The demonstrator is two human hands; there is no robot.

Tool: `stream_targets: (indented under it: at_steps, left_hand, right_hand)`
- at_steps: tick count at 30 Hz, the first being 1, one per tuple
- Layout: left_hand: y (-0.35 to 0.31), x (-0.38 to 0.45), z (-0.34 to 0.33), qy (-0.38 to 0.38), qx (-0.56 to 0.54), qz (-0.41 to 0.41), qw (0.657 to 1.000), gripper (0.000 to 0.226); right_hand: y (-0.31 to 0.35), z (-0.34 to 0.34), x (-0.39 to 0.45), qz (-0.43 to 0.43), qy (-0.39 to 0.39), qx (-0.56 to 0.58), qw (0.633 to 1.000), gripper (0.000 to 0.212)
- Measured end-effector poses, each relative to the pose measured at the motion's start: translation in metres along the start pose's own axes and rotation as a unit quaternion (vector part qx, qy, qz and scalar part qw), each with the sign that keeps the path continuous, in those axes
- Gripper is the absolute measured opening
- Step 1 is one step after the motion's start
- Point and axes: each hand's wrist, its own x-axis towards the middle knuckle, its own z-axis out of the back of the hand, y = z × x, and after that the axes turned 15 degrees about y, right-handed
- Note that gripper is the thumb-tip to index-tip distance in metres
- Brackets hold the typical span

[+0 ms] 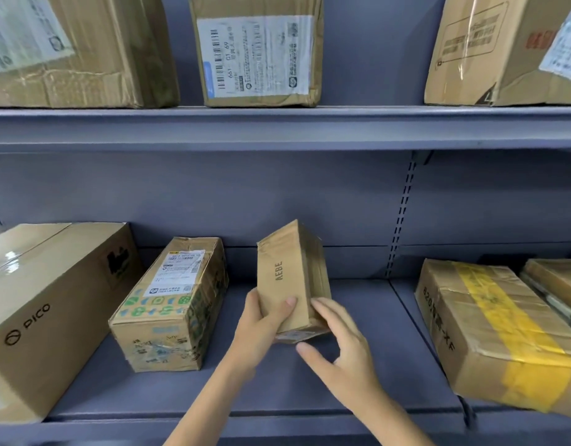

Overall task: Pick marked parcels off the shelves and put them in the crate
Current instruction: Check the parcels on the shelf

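A small brown parcel printed "AEBE" [287, 275] is tilted up on its near end over the middle of the lower shelf [277, 391]. My left hand [261, 326] grips its near left side, thumb across the top face. My right hand [338, 342] touches its near right corner with straight fingers. No crate is in view.
On the lower shelf lie a big PICO box [49, 310] at left, a labelled box with green print [171, 307] beside it, and a yellow-taped box [493, 329] at right. Three labelled boxes stand on the upper shelf [277, 127], the middle one [258, 53] straight above.
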Motion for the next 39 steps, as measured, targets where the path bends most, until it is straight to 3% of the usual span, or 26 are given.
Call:
stream_targets:
  at_steps: [4, 8, 11, 14, 17, 20, 22, 24, 26, 29, 35, 39]
  left_hand:
    - [0.005, -0.010, 0.005, 0.012, 0.048, -0.009, 0.999, 0.095]
    - [0.006, -0.021, 0.010, 0.012, 0.061, -0.004, 0.998, 0.080]
    - [0.012, -0.028, 0.019, 0.001, 0.074, 0.024, 0.997, 0.096]
    - [0.017, -0.035, 0.029, 0.011, 0.036, 0.040, 0.998, 0.099]
    - [0.017, -0.044, 0.033, 0.068, -0.018, 0.040, 0.997, 0.089]
    - [0.017, -0.047, 0.032, 0.134, -0.012, 0.055, 0.989, 0.083]
    - [0.019, -0.047, 0.031, 0.161, -0.002, 0.055, 0.985, 0.081]
    - [0.019, -0.048, 0.031, 0.171, 0.011, 0.058, 0.983, 0.082]
    - [0.017, -0.048, 0.031, 0.156, 0.005, 0.053, 0.986, 0.085]
    - [0.007, -0.048, 0.031, 0.134, -0.057, 0.043, 0.988, 0.098]
    - [-0.008, -0.048, 0.028, 0.162, -0.184, 0.003, 0.970, 0.096]
    - [-0.002, -0.045, 0.027, 0.146, -0.165, 0.031, 0.975, 0.097]
  right_hand:
    - [-0.004, -0.001, -0.002, 0.020, 0.036, 0.037, 0.998, 0.045]
    - [-0.004, -0.007, -0.005, 0.019, 0.080, 0.035, 0.996, 0.046]
    - [0.001, -0.013, -0.007, 0.021, 0.102, 0.038, 0.994, 0.046]
    - [0.001, -0.013, -0.006, -0.031, 0.049, 0.085, 0.995, 0.054]
    - [-0.001, -0.006, -0.003, -0.137, 0.062, 0.274, 0.950, 0.083]
    - [-0.002, -0.004, -0.004, -0.176, 0.155, 0.418, 0.878, 0.057]
    - [-0.003, -0.006, -0.008, -0.167, 0.147, 0.413, 0.883, 0.054]
    - [-0.005, -0.006, -0.011, -0.143, 0.115, 0.382, 0.906, 0.064]
    - [-0.006, -0.003, -0.014, -0.118, 0.093, 0.309, 0.939, 0.081]
    - [-0.009, 0.000, -0.018, -0.080, 0.124, 0.157, 0.977, 0.108]
    - [-0.024, 0.005, -0.016, -0.014, 0.139, 0.016, 0.990, 0.111]
    - [-0.027, 0.006, -0.016, 0.002, 0.125, 0.025, 0.992, 0.102]
